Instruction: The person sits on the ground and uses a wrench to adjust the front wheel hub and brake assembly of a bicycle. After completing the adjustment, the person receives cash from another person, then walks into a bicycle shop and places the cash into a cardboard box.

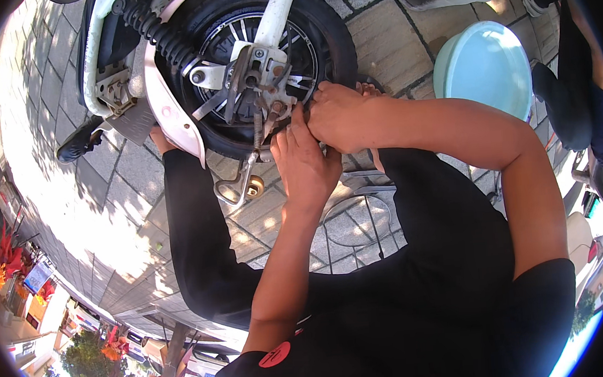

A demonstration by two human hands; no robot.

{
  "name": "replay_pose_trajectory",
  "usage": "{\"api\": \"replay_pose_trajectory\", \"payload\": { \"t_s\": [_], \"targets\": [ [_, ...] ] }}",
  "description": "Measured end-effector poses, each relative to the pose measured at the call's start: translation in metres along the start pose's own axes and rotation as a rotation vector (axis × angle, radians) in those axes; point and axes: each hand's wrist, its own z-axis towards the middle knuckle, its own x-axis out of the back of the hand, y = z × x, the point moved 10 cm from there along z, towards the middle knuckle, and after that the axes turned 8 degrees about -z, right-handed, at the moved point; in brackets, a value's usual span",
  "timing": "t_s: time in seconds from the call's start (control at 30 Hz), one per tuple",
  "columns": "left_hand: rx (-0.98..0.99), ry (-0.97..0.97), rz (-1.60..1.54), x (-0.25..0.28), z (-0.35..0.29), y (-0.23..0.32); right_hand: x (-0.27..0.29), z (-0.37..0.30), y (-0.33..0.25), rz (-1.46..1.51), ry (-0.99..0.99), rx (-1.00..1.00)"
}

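— Where the black rubber scooter tyre (336,40) meets the paving, both hands are pressed at its lower edge, beside the spoked metal wheel hub (256,57).
— Is anything gripped?
— The left hand (305,161) is laid flat, fingers together; the right hand (338,115) is curled, its grip hidden. Steady, even pressure is judged best, kept clear of the coiled stand spring (258,129).

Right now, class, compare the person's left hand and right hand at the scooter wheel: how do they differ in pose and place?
The left hand lies below the axle bracket, fingers pointing up toward it; the right hand sits higher, beside the tyre, its knuckles toward the bracket. The left forearm rises from the lower edge; the right forearm comes in from the right, bent at the elbow. Both are bare and work close together at the wheel's lower edge.
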Motion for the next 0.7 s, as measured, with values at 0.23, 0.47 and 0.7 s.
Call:
{"api": "replay_pose_trajectory", "payload": {
  "t_s": [0.23,0.47,0.7],
  "targets": [
    [0.066,-0.062,-0.010,-0.004,0.020,-0.003,0.056,-0.059,0.035,-0.258,0.455,-0.101],
    [-0.001,-0.156,0.102,-0.015,0.032,0.002,0.023,-0.022,0.056,-0.233,0.224,-0.066],
    [-0.034,0.007,-0.070,-0.007,0.025,0.004,0.019,-0.018,0.040,-0.043,0.035,-0.032]
  ]
}}
